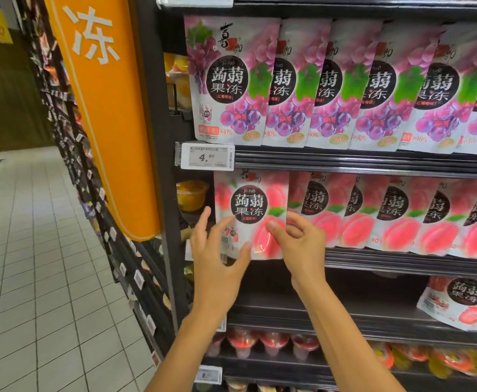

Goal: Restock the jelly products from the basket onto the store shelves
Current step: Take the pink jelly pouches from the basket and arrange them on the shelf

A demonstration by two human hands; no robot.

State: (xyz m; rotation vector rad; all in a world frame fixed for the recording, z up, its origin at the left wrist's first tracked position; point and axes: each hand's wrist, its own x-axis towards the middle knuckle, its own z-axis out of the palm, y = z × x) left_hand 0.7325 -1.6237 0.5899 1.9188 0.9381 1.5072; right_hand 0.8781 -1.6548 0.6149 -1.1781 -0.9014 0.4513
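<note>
My right grip [302,247] is closed on the peach jelly pouch [251,213]. The thumb is on the printed front and the curled fingers are at its right edge, low on the pack. My left grip [217,256] is wide, with fingers straight and spread. Its thumb lies against the pouch's bottom edge and its fingers reach up along the left side of the front.

The pouch stands upright between my two grips, at the left end of the peach row [395,216], which runs off to the right of my right grip, pack overlapping pack. Its bottom edge hangs over the front lip of the shelf [401,264]; I cannot tell whether it rests on it.

Straight above both grips a white price tag [207,157] reading 4.90 is clipped to the rail of the next shelf up. Above that, a row of grape jelly pouches [330,86] stretches up and to the right. Just past my left grip's fingertips, a yellow jelly cup [192,195] stands deeper in the bay.

Far to the lower right of my right grip, a strawberry pouch [463,304] lies tilted on the next shelf down. Beneath my wrists stands a line of red-lidded jelly cups [259,343]. Well to the left of my left grip, an orange sign [104,108] hangs over the white tiled floor [33,250].
</note>
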